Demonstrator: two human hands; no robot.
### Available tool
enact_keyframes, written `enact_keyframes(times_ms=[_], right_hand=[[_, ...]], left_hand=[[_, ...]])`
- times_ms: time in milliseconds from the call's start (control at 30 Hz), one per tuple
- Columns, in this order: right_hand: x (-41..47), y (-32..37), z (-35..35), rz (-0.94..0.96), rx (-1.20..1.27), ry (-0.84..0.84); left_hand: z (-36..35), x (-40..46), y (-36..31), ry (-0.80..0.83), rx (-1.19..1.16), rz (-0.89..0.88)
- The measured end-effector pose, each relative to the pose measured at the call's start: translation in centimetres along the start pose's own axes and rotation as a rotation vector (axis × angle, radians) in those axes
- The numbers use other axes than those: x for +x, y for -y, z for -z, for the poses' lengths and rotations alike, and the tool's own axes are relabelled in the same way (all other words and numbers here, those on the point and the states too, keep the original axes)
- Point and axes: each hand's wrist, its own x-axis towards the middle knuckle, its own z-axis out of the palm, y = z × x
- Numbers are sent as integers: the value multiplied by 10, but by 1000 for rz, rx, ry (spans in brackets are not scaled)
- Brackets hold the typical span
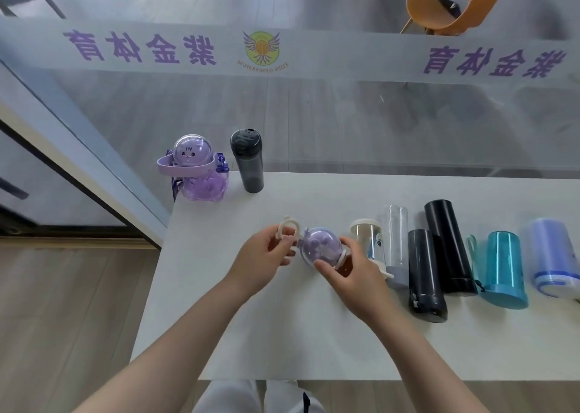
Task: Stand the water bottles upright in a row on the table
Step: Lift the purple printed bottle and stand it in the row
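A small bottle with a purple dome lid (320,245) is held just above the white table (282,334), near its middle, tipped on its side with the dome turned toward the camera. Its cream handle loop (289,228) is pinched by the curled fingers of the left hand (262,255). Its body is gripped by the right hand (348,268), thumb under the dome and fingers curled over the far side.

Two bottles are stood upright at the far left corner of the table: a purple cartoon bottle (196,169) with a clear dome, a wide handle band and a strap, and just beside it on the right a dark grey bottle (248,161) with a flip lid.

Six bottles are laid flat side by side to the right of the hands. Listed from left to right: a clear bottle with a cream cap (370,243), partly hidden by the right hand; a clear tube bottle (396,240); a dark grey flask (425,274); a black flask (448,246); a teal bottle (503,268) with a cord; a pale blue bottle (554,255) cut off by the frame edge.

Beyond the table a glass wall (314,114) with a frosted band of purple lettering is seen, and behind it an orange chair (452,4).
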Motion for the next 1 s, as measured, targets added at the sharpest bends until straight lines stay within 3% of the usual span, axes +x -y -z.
enact_keyframes(times_ms=[367,500,633,833,1000], right_hand=[[33,9,7,-80,-228,-107],[36,3,4,-2,-111,-136],[41,4,-3,203,-51,-103],[47,3,-17,241,-96,-158],[66,10,-25,233,-68,-217]], left_hand=[[-29,25,-1,116,-33,-113],[-26,26,4,138,-32,-147],[-21,29,10,149,4,-135],[8,42,48,144,296,21],[53,59,93,164,829,162]])
